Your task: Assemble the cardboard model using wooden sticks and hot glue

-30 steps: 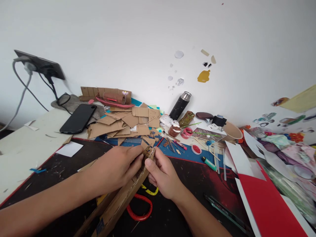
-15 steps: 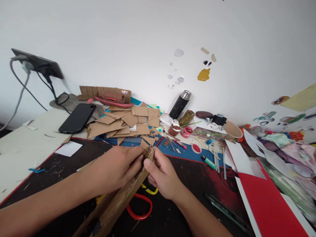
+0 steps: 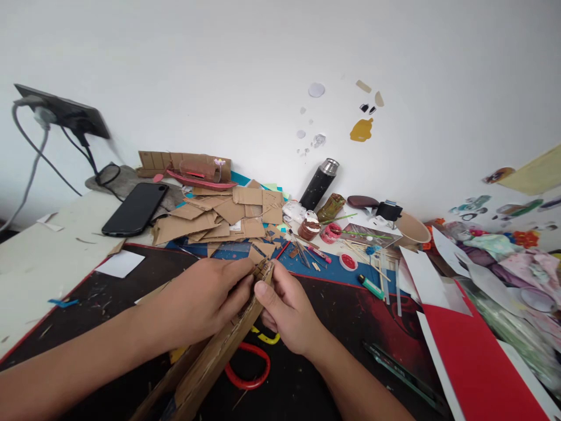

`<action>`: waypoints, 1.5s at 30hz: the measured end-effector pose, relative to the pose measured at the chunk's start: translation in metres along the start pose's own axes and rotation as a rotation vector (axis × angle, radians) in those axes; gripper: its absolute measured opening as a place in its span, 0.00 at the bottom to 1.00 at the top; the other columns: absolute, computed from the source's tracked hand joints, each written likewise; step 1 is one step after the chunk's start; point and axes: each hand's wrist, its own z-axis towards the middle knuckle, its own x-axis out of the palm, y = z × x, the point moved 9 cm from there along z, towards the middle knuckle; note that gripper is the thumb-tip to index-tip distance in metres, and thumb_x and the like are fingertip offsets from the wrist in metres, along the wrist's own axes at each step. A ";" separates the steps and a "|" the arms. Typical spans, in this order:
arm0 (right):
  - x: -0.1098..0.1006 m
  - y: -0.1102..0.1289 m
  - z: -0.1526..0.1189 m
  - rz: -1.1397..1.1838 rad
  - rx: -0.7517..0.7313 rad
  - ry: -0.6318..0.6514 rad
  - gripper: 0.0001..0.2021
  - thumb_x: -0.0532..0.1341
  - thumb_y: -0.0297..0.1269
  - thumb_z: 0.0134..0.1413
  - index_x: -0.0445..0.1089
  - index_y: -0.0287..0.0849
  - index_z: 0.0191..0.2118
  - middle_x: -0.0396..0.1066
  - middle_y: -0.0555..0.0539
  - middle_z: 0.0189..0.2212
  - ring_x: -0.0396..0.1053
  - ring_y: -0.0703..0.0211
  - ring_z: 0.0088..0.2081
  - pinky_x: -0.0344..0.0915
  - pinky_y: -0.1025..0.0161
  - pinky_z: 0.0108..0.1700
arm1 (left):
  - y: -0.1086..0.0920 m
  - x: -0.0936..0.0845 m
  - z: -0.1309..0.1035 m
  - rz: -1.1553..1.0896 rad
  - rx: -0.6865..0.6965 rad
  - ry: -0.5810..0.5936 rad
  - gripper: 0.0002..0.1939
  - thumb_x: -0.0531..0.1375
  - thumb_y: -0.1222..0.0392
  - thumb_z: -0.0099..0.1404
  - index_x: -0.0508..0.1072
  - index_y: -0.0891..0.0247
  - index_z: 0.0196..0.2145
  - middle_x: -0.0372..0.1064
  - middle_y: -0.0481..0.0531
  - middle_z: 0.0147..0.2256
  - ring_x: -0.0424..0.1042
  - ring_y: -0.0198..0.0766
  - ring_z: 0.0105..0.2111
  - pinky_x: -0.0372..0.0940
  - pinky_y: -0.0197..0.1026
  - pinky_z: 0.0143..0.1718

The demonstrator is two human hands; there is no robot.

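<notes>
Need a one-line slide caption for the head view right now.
Left hand and right hand pinch the tip of a long cardboard piece above a black mat, cardboard scraps behind.

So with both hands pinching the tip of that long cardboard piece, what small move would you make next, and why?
Probably keep squeezing the tip a moment longer. The left hand and right hand both press the far end of the cardboard strip between thumbs and fingers, and its layers look slightly splayed there, so letting go now might let them spring apart.

Cardboard strip (image 3: 219, 351) between both hands, scrap pile (image 3: 219, 216) behind, phone (image 3: 135, 209) left
</notes>
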 end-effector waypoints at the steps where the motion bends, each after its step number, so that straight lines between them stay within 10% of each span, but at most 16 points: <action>1: 0.000 0.000 0.000 0.001 0.009 -0.004 0.24 0.66 0.63 0.68 0.67 0.47 0.50 0.56 0.59 0.26 0.50 0.69 0.20 0.51 0.69 0.21 | 0.000 0.000 0.000 -0.006 -0.006 0.009 0.13 0.50 0.59 0.79 0.69 0.57 0.35 0.72 0.46 0.26 0.72 0.39 0.24 0.58 0.42 0.28; 45: -0.001 -0.001 0.002 0.033 -0.029 0.019 0.21 0.67 0.58 0.70 0.67 0.46 0.52 0.57 0.59 0.27 0.50 0.71 0.20 0.52 0.71 0.21 | 0.001 0.006 -0.004 0.044 -0.049 0.040 0.10 0.50 0.60 0.77 0.69 0.58 0.38 0.75 0.48 0.29 0.75 0.42 0.26 0.59 0.42 0.28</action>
